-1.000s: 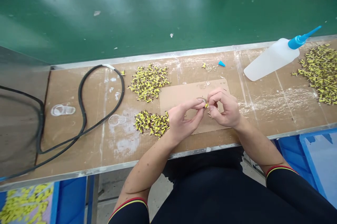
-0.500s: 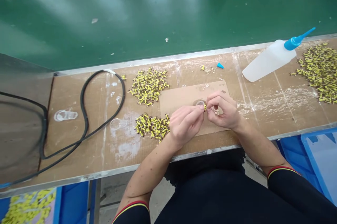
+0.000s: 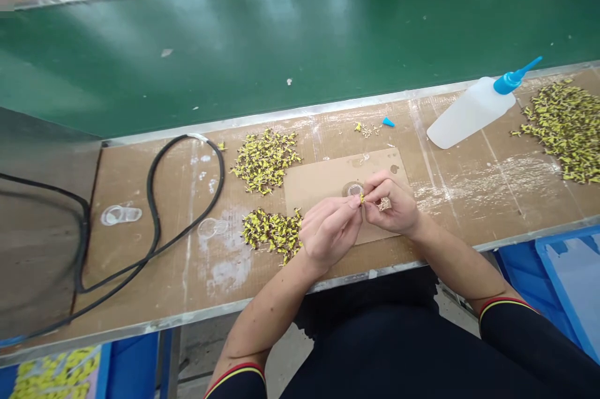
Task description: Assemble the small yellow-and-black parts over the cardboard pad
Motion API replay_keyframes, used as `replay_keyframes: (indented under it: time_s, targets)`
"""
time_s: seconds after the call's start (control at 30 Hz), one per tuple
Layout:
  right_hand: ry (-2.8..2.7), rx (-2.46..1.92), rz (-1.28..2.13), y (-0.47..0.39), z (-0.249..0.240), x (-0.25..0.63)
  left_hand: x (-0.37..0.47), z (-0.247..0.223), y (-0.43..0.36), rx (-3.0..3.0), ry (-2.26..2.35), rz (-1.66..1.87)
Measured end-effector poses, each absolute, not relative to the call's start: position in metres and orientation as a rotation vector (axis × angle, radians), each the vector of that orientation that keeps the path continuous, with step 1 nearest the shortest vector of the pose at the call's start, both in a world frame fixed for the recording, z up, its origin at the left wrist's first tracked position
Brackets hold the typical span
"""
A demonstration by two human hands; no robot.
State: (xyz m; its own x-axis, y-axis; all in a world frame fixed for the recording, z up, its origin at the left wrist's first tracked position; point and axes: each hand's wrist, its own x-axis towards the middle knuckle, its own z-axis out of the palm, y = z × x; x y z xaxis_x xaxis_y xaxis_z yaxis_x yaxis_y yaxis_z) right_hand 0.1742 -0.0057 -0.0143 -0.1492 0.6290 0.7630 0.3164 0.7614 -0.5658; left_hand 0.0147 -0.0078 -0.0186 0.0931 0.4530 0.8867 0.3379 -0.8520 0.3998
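Observation:
Fingertips of both hands meet over a flat cardboard sheet [image 3: 319, 180]. Pinched in my left hand [image 3: 330, 227] is a small yellow piece [image 3: 362, 198]. My right hand [image 3: 391, 202] is closed too, thumb and finger together at that piece's right side; whatever sits between them is too small to make out. Just behind the fingertips is a small round clear dish [image 3: 352, 189]. Tiny pale bits [image 3: 384, 204] lie under my right hand. To the left are two heaps of yellow-and-dark pieces, a far heap [image 3: 265, 161] and a near heap [image 3: 270, 230] partly behind my left hand.
A white squeeze bottle with a blue nozzle [image 3: 471, 114] lies right of the sheet, before a larger yellow heap [image 3: 567, 130]. A small blue cap [image 3: 389, 122] is at the back. Left, a black cable [image 3: 152, 199] loops near a clear plastic piece [image 3: 120, 214]. A green partition [image 3: 290, 42] stands behind.
The view has shifted slightly, showing more of the bench beyond the partition. Both hands stay together at the yellow piece, with the right fingers curled a little differently.

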Motion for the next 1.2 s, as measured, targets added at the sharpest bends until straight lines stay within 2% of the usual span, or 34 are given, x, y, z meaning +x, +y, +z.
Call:
replay_keyframes:
  time_s: [0.37,0.7,1.2]
  targets:
    - [-1.792,-0.723,0.082,-0.008,-0.018,0.172,0.02,-0.016,-0.014,2.165,0.797,1.937]
    - [-1.798,-0.672,0.0,-0.006,-0.013,0.178,0.017,-0.023,-0.022,1.89,0.759,1.795]
    - [-1.74,-0.704,0.371,-0.009,0.001,0.18,0.018,-0.017,-0.017,1.486,0.647,1.554]
